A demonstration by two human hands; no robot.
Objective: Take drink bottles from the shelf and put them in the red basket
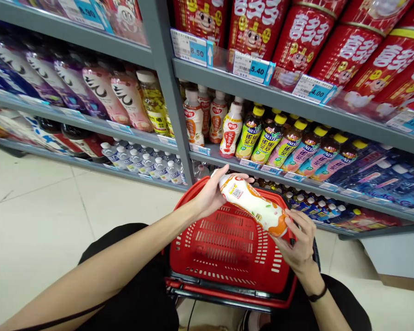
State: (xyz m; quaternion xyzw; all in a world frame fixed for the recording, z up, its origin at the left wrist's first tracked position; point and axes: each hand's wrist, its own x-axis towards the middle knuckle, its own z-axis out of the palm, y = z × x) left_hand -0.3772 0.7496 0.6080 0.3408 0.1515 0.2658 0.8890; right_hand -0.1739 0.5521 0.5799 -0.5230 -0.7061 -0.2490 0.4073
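A white and orange drink bottle (253,202) lies tilted between my two hands, above a red shopping basket (221,271). My left hand (210,191) is closed round its cap end. At the bottle's base, the fingers of my right hand (298,236) grip its orange end. A small printed code shows on the label, turned up towards me. The part of the basket floor that I can see, a red slotted grid, lies below the bottle. Similar white bottles (231,128) with red and orange labels stand on the shelf just beyond my hands.
Yellow-capped tea bottles (250,133) line the same shelf, with price tags (251,69) on the edge above. Red cans (303,43) fill the upper right shelf. A grey upright post (165,59) divides the shelving. Pale floor tiles (37,202) lie to the left.
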